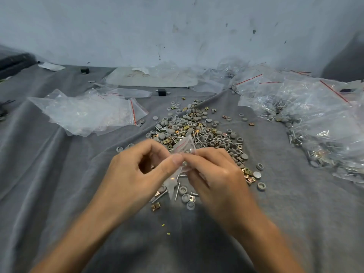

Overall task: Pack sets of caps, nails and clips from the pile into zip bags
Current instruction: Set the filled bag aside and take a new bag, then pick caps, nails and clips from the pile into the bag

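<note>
— What are you holding, seen from the head camera?

— One small clear zip bag (pixel 184 147) with a red seal line, at the middle of the frame. My left hand (pixel 137 170) pinches it between thumb and forefinger. My right hand (pixel 214 174) has its fingers curled and nips the same bag from the other side. So that's two hands on one bag.

— And the parts?

— There's one pile (pixel 197 131) of grey caps, nails and brass clips, just above and under my hands on the grey surface (pixel 59 194). I can't count them, there are too many. Three loose caps (pixel 257 174) lie right of my right hand.

— What about the other bags?

— A heap of empty bags (pixel 84 113) is at centre left and the filled bags (pixel 315 119) are heaped at the right edge. Two small black blocks (pixel 162 92) sit in the upper part of the frame, and two tiny yellow bits (pixel 163 225) lie between my forearms.
</note>
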`<control>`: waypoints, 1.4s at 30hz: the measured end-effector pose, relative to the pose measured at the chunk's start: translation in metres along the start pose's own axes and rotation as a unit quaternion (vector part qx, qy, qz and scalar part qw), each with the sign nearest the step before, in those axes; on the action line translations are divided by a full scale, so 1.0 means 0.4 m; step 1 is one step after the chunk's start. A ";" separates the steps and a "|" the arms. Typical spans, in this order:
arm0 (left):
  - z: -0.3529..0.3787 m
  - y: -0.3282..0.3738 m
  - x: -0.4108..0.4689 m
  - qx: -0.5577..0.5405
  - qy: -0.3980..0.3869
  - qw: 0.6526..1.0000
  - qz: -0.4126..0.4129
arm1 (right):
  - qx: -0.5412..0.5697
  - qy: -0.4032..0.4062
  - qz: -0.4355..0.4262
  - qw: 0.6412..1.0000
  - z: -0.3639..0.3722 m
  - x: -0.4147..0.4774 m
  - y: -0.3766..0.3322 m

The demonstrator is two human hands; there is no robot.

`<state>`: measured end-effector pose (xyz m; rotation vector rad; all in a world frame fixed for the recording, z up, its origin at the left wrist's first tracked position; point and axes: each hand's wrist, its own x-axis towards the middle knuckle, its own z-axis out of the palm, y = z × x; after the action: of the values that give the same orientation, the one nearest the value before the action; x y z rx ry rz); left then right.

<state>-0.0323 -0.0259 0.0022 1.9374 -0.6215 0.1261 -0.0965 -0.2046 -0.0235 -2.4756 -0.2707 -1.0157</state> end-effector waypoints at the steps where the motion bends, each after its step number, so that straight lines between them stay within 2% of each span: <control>1: 0.008 0.000 -0.001 -0.003 -0.011 1.000 -0.007 | -0.012 0.017 -0.014 1.000 0.008 -0.002 -0.010; 5: -0.006 -0.008 0.007 -0.076 -0.087 0.990 -0.077 | -0.029 0.047 -0.023 0.998 0.018 -0.006 -0.032; 7: -0.010 -0.004 0.009 -0.118 -0.093 0.985 -0.089 | -0.034 0.044 -0.025 0.998 0.018 -0.007 -0.036; 9: -0.010 -0.005 0.010 -0.089 -0.040 0.993 -0.060 | -0.031 0.041 -0.026 0.998 0.017 -0.004 -0.037; 11: -0.014 -0.004 0.010 -0.038 0.058 0.997 -0.016 | -0.022 0.039 -0.015 0.999 0.014 -0.001 -0.033; 13: -0.022 0.004 0.010 -0.050 0.150 0.987 0.015 | -0.002 0.020 -0.003 1.000 0.012 0.004 -0.034; 14: -0.025 0.010 0.009 -0.064 0.169 0.983 0.029 | 0.015 0.009 0.004 1.000 0.013 0.005 -0.037; 15: -0.029 0.014 0.008 -0.073 0.161 0.983 0.043 | 0.034 0.003 0.011 0.999 0.013 0.007 -0.040; 17: -0.038 0.014 0.008 -0.085 0.091 0.991 0.052 | 0.092 -0.003 0.042 0.995 0.010 0.011 -0.042; 20: -0.059 0.010 0.008 -0.084 -0.006 0.996 0.021 | 0.215 -0.023 0.111 0.970 -0.007 0.020 -0.027; 23: -0.051 0.019 0.003 -0.053 -0.047 0.998 0.002 | 0.217 -0.048 0.093 0.971 -0.019 0.025 -0.016; 26: -0.023 0.019 0.007 -0.115 -0.040 0.991 -0.056 | 0.123 -0.065 0.039 0.990 -0.013 0.016 -0.018; 28: -0.017 0.014 0.006 -0.102 -0.026 0.992 -0.067 | 0.090 -0.061 0.017 0.994 -0.004 0.009 -0.028; 32: -0.038 0.006 0.001 0.067 0.040 0.997 0.006 | 0.060 -0.054 -0.019 0.997 0.006 0.002 -0.049; 34: -0.059 0.011 0.001 0.102 0.095 0.989 0.043 | 0.044 -0.045 -0.021 0.998 0.005 0.005 -0.053; 36: -0.073 0.016 0.000 0.139 0.117 0.981 0.065 | 0.034 -0.032 -0.023 0.999 0.003 0.008 -0.054; 38: -0.079 0.016 -0.003 0.192 0.105 0.973 0.078 | 0.022 -0.016 -0.027 0.999 0.004 0.009 -0.057; 42: -0.079 0.002 0.000 0.118 0.009 0.993 -0.005 | 0.021 0.011 -0.047 0.999 0.013 0.007 -0.059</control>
<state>-0.0266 0.0014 0.0168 2.1641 -0.6071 0.2182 -0.0992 -0.1815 -0.0170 -2.4323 -0.4012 -1.0625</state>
